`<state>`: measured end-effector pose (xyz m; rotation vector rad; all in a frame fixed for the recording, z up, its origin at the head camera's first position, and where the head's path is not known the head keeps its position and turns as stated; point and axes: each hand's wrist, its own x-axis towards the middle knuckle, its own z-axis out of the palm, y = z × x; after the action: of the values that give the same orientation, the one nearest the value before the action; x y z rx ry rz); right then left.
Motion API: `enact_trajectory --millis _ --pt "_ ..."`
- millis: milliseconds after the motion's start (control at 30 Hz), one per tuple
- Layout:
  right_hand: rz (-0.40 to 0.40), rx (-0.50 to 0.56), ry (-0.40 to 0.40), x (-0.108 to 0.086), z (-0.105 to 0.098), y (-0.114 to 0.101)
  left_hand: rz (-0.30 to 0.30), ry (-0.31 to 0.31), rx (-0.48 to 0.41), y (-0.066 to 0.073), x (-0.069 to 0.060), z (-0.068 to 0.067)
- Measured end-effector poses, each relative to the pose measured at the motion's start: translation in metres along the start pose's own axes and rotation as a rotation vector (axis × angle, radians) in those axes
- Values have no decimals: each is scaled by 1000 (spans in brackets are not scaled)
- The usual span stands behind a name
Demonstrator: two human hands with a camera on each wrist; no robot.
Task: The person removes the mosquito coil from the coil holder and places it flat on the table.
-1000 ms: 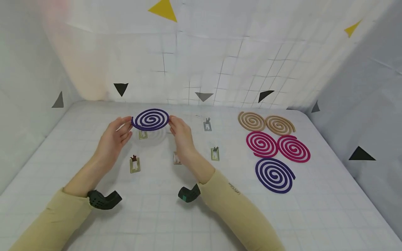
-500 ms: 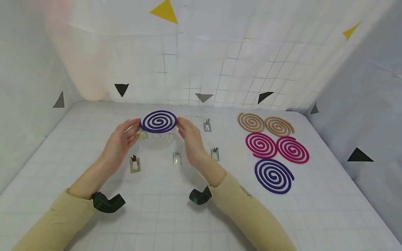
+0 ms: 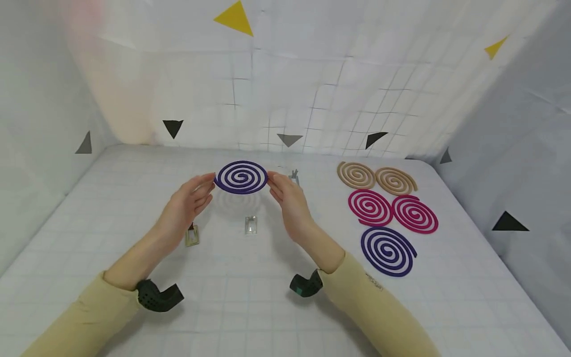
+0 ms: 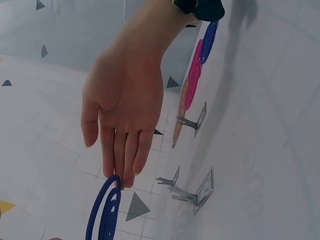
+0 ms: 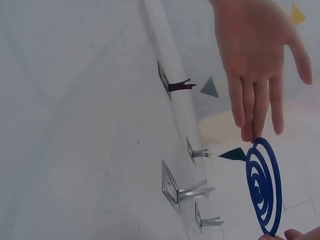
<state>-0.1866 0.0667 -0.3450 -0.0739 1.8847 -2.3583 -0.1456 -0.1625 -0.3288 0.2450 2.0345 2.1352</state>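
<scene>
A purple mosquito coil [image 3: 241,177] hangs nearly level above the table, held between both hands. Straight fingertips of my left hand [image 3: 180,208] touch its left edge; those of my right hand [image 3: 292,208] touch the right edge. Across in the left wrist view, the right hand [image 4: 127,105] has its thumb apart from the coil [image 4: 114,207]. Likewise, the left hand [image 5: 255,65] in the right wrist view touches the coil [image 5: 257,192] with its fingertips only. Below stand small metal coil holders: one in the middle [image 3: 251,218], another near the left wrist [image 3: 193,236].
On the right of the white table [image 3: 232,307] lie two tan coils [image 3: 357,174], two pink coils [image 3: 370,204] and another purple coil [image 3: 389,251]. A grey holder [image 3: 295,175] is partly covered by the right hand. White walls enclose the back and sides.
Both hands have carried the purple coil rightward and slightly nearer. The middle holder has come into full view, while the hands now cover holders at the back left and right.
</scene>
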Motion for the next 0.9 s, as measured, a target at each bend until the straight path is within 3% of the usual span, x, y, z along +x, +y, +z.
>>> enact_trajectory --millis 267,900 --pt "-30 26 2 -6 -14 -5 13 -24 -6 3 1 13" --pt "-6 -60 24 -21 -58 -14 -20 -99 58 -2 20 47"
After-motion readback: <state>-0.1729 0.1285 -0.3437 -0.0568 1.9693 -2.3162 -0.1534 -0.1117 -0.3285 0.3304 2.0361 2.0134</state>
